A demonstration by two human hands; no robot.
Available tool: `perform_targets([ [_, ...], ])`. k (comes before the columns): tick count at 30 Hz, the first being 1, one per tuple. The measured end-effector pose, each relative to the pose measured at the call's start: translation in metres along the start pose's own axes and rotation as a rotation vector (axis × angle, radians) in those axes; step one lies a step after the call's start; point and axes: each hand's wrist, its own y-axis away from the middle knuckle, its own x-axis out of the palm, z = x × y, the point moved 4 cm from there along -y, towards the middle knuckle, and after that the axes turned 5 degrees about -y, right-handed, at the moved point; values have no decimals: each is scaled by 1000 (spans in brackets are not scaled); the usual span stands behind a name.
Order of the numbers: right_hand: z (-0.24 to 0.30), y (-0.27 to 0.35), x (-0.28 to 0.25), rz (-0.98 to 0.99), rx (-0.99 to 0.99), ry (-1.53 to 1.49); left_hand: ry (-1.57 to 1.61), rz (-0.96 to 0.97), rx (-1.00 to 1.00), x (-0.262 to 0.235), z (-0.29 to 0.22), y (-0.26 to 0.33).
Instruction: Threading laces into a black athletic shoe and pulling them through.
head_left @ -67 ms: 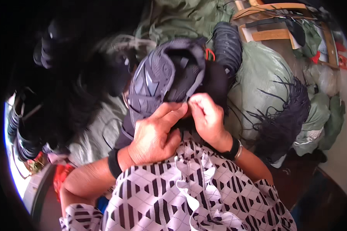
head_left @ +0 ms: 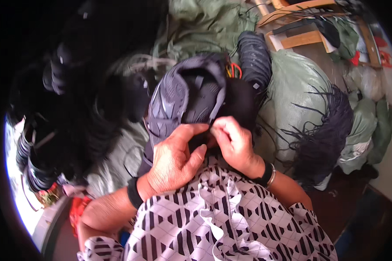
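A dark grey sports shoe (head_left: 167, 98) rests in front of me, its opening facing up and its lower end toward my body. My left hand (head_left: 174, 154) lies against the shoe's near end. Its index finger stretches along the edge toward my other hand, and its thumb stands apart. My right hand (head_left: 235, 143) is beside it, thumb and fingertips pinched together at the near rim of the shoe. Whatever that pinch holds is too small and hidden to make out. The fingertips of both hands almost meet.
A bundle of black laces (head_left: 324, 135) hangs over a pale green sack (head_left: 296, 87) at the right. Behind the shoe stands a stack of dark shoe parts (head_left: 253, 56). Dark piled shoes (head_left: 35, 174) lie at the left. A wooden frame (head_left: 302, 41) is at the far right.
My left index finger and thumb have spread further apart. The right hand keeps its pinch. The shoe and surroundings sit slightly lower in the picture.
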Motion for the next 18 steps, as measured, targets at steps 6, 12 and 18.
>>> perform_targets([
  [6,3,23,-28,419,-214,419,-398,-238,115,-2,-29,-27],
  [12,-4,-23,-94,-221,36,-372,-398,-285,101,-7,-25,-34],
  [18,-211,-119,-122,-62,267,195,-193,-128,48,-8,-2,-39],
])
